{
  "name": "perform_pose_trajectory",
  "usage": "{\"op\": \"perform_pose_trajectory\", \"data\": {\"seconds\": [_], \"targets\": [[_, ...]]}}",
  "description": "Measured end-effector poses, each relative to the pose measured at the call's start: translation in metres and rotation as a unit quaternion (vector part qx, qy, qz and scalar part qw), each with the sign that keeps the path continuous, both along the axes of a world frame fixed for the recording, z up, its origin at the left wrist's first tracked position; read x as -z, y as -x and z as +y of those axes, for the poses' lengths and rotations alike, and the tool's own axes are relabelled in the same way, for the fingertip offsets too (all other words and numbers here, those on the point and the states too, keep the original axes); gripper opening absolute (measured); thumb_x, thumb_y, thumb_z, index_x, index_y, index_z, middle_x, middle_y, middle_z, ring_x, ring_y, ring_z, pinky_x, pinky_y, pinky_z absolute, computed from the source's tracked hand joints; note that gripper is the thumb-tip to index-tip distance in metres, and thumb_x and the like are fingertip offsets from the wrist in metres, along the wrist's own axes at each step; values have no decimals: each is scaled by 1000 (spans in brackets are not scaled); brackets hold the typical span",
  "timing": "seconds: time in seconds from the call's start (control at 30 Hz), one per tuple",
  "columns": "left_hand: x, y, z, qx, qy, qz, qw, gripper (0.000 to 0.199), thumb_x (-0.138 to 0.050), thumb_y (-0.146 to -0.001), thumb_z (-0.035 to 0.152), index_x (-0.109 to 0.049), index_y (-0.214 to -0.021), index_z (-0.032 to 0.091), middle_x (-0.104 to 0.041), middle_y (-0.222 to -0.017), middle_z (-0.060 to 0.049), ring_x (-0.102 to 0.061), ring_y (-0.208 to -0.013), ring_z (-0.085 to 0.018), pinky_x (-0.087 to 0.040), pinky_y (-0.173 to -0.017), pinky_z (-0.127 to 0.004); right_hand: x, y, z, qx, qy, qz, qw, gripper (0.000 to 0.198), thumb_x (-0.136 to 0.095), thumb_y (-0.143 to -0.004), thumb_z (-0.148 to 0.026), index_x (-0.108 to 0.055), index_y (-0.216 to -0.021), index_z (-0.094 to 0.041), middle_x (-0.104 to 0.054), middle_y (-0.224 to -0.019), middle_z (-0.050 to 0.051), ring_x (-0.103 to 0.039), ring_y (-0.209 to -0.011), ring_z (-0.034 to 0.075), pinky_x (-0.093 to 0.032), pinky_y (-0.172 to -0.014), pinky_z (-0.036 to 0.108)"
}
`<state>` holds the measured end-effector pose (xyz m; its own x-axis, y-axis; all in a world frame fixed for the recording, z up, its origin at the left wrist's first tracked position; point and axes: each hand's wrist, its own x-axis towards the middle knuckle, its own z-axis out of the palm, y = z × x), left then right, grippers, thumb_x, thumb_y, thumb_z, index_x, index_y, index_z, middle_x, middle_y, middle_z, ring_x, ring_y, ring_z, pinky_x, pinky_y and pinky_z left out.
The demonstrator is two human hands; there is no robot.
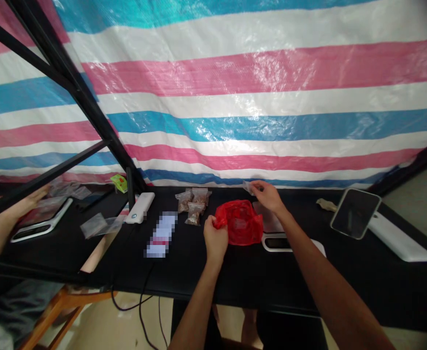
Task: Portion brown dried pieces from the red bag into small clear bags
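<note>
My left hand (216, 239) is closed on the left rim of a red plastic bag (243, 233), whose mouth faces up. Behind and to the right of that bag, my right hand (269, 198) pinches a small clear plastic bag (248, 186); whether anything is inside it cannot be made out. Below my right forearm lies a white kitchen scale (278, 243) with a metal plate (270, 218), partly covered by the red bag and my arm. Several small clear bags with brown contents (196, 210) sit left of the red bag.
A phone-like lit screen (161, 234), blurred out, and a white power bank (140, 208) lie to the left. At right, a phone (355, 214) leans on a white device (403, 238). Past the black frame (100, 127), another person's hand (27, 201) works near a second scale (42, 228).
</note>
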<state>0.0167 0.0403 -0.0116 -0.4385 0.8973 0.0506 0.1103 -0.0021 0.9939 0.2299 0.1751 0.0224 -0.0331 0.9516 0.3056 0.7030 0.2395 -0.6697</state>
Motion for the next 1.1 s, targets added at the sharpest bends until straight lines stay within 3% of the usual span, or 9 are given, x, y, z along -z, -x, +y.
{"op": "perform_pose_trajectory", "data": {"seconds": [0.1,0.27,0.43,0.57,0.67,0.73,0.83,0.97,1.1], "targets": [[9,-6,-3,-28,6,-46,999,24,-58,-76,12,-38,-66,22,-39,-64,7,-41,-60,-11,-37,-60,-22,-11,7,-22,-22,-36,84,996,53,-41,-102,-60,-71,-118,-19,-78,-112,11,-74,-94,24,-59,-84,39],[22,0,-22,-54,21,-87,995,19,-60,-80,19,-43,-72,21,-43,-66,7,-43,-59,-9,-37,-57,-21,-11,12,-74,-39,-53,128,990,47,-49,-99,-62,-71,-114,-23,-79,-104,6,-74,-88,22,-60,-77,35],[13,29,-33,-57,27,-88,994,26,-75,-75,25,-56,-92,19,-60,-81,2,-58,-70,-12,-48,-67,-24,3,-27,-92,69,-63,55,994,38,-56,-95,-52,-75,-102,-21,-75,-93,11,-69,-87,28,-53,-88,47],[2,46,-40,11,57,-102,993,33,-79,-72,31,-60,-96,18,-67,-83,-1,-64,-72,-15,-50,-67,-25,0,-38,-103,106,-64,-31,992,28,-67,-85,-40,-78,-103,-22,-72,-94,13,-64,-99,36,-41,-101,58],[-3,47,-44,24,66,-117,991,37,-80,-69,36,-63,-96,17,-68,-82,-1,-64,-71,-15,-49,-65,-24,-11,-3,-131,120,-134,-96,979,30,-60,-94,-35,-74,-118,-24,-70,-115,13,-60,-114,36,-38,-105,56],[-4,45,-46,32,72,-133,988,35,-79,-69,36,-63,-94,16,-68,-80,-1,-63,-68,-14,-49,-63,-23,-13,35,-155,5,-139,-68,988,21,-54,-100,-29,-73,-109,-26,-72,-108,8,-64,-106,27,-46,-99,43],[-4,42,-48,45,70,-161,983,32,-77,-71,34,-63,-94,16,-69,-81,-1,-62,-67,-14,-49,-63,-23,-3,87,-180,-135,-64,-61,987,22,-55,-99,-21,-71,-112,-28,-73,-108,5,-66,-103,24,-50,-93,37],[-3,43,-51,51,54,-208,975,25,-70,-72,26,-61,-94,16,-68,-80,1,-61,-66,-12,-49,-64,-22,21,120,-181,-80,2,-84,993,17,-58,-98,-20,-70,-110,-23,-75,-108,7,-69,-100,26,-48,-90,40],[-3,45,-52,50,31,-258,964,22,-67,-73,25,-62,-92,16,-64,-75,3,-56,-63,-10,-45,-62,-20,20,125,-173,-63,11,-87,994,11,-59,-99,-27,-69,-101,-22,-75,-102,7,-68,-96,27,-45,-88,42]]}}
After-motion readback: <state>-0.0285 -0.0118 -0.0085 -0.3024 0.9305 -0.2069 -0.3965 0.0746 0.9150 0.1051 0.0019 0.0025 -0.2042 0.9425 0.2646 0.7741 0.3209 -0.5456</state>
